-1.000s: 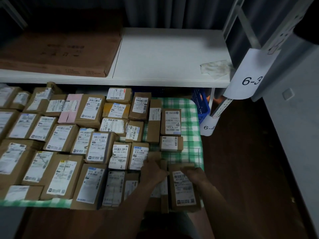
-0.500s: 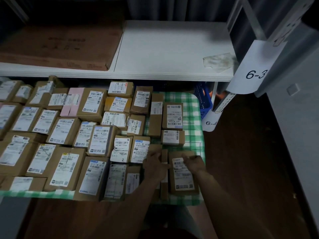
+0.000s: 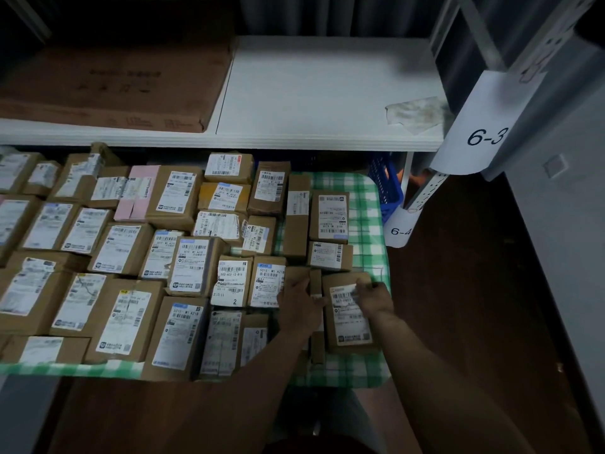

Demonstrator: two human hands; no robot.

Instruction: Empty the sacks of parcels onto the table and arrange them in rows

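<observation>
In 1 second the right hand (image 3: pixel 376 296), fingers curled over the far end of the labelled parcel (image 3: pixel 350 322) beneath it, has slid it in from the table (image 3: pixel 370 224) edge, beside the narrow parcel (image 3: pixel 316 285) at the left hand (image 3: pixel 301 304), whose grip I cannot tell, nearly closing this row.

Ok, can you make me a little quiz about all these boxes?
1. True or false: the right hand is on a parcel.
2. What does the upper sign say? A) 6-3 B) 2-9 C) 8-1
3. Fill in: the cloth is checked green and ____.
Key: 1 true; 2 A; 3 white.
</observation>
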